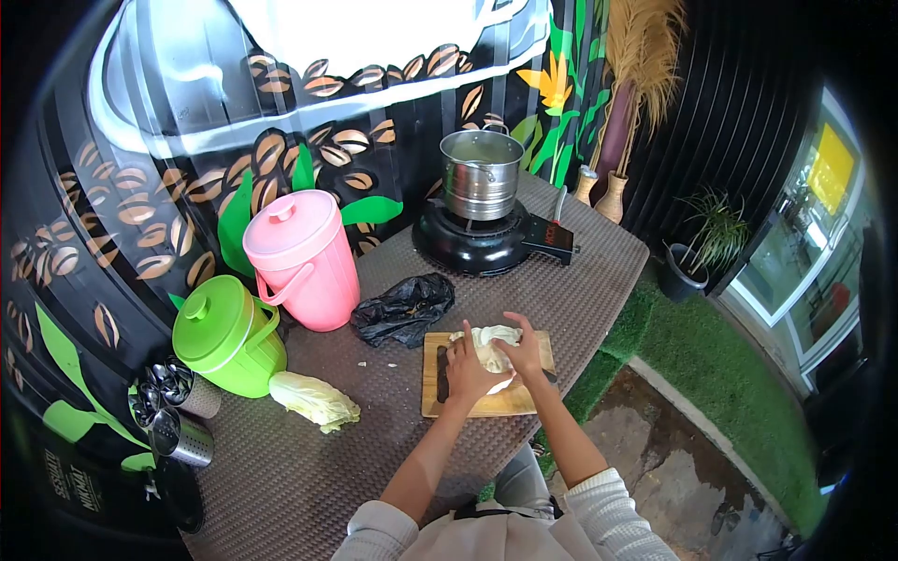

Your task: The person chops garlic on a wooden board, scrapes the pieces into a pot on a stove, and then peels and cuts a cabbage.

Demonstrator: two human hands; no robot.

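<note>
Pressing down on the cabbage leaves (493, 338), the left hand (465, 369) lies flat with fingers slightly apart; the right hand (522, 355) curls its fingers together over them. The leaves sit on the cutting board (468, 406). Beyond lie a black bag (404, 309), then a steel pot (481, 174) on a stove (472, 245).

The big jug (299, 257) is pink and the small jug (227, 335) is green. The bag (404, 309) is black. The table (281, 467) is brown with tiny bumps. The board (486, 404) is light brown, the cut cabbage (494, 341) pale white. The wall (140, 206) has brown beans and green leaves
</note>
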